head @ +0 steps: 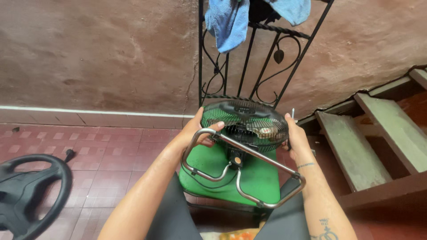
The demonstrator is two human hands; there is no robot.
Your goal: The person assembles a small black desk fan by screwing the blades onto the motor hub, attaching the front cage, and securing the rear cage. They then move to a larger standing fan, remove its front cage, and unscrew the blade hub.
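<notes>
- A small black fan (243,122) is held above a green stool (231,175), in front of a black iron railing (249,62).
- The fan's wire grille is clasped at its left edge by the left hand (195,133), fingers (214,126) curled closed over the rim.
- The right edge is gripped by the right hand (296,138), fingers hidden behind the grille.
- The fan's metal tube stand (249,171) hangs below the grille, over the stool.

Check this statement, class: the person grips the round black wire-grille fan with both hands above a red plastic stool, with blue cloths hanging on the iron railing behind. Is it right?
One detail is wrong: the plastic stool under the round black wire-grille fan is green, not red. The head view shows it. Left hand and right hand grip the fan, and blue cloths hang on the iron railing.
</notes>
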